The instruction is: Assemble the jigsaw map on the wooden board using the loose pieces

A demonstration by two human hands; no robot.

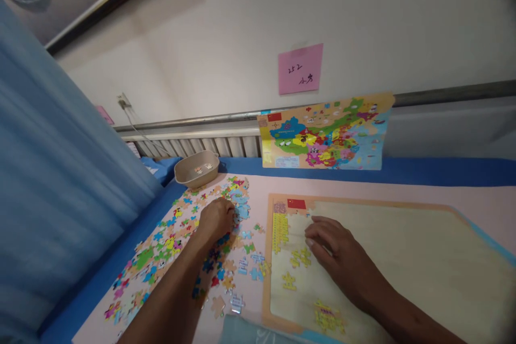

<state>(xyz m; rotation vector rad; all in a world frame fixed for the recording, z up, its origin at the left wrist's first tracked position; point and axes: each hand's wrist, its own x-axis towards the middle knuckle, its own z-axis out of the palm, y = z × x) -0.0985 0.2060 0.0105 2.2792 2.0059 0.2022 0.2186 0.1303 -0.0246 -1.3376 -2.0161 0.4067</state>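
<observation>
Curling left hand (pixel 216 219) over loose pieces (pixel 145 258), impossible to tell whether gripping any, and holding right hand (pixel 334 239), loosely half-open, over puzzle board (pixel 411 252)

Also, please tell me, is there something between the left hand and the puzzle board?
Nothing tall is visible; only flat loose pieces lie on the pink sheet between the left hand and the puzzle board. The right hand is over its left part.

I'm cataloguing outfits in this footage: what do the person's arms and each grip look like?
The left grip and right grip are ungloved human hands. The left forearm and right forearm are bare, with no sleeve, watch or bracelet in view.
</observation>
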